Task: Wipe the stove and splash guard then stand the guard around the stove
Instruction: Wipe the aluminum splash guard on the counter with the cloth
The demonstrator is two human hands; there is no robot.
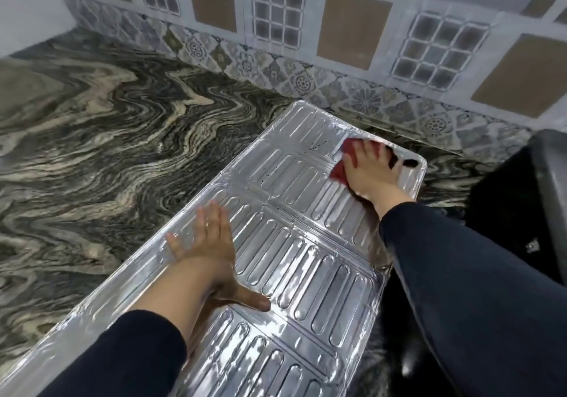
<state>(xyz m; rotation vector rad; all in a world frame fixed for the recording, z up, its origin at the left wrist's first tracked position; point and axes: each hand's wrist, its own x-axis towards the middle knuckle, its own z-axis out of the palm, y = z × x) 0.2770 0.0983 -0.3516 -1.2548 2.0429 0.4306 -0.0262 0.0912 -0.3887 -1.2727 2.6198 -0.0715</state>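
The silver foil splash guard [294, 237] lies unfolded and flat on the marbled countertop [107, 126], running from the near left to the far right. My left hand [211, 249] presses flat on its middle panel, fingers spread. My right hand [365, 169] rests fingers spread on a red cloth [345, 158] at the guard's far end, pressing the cloth against the foil. The stove [540, 200] shows only as a dark shape at the right edge.
A patterned tile backsplash [306, 46] rises behind the counter. The counter stretches to the left of the guard. Dark sleeves cover both forearms.
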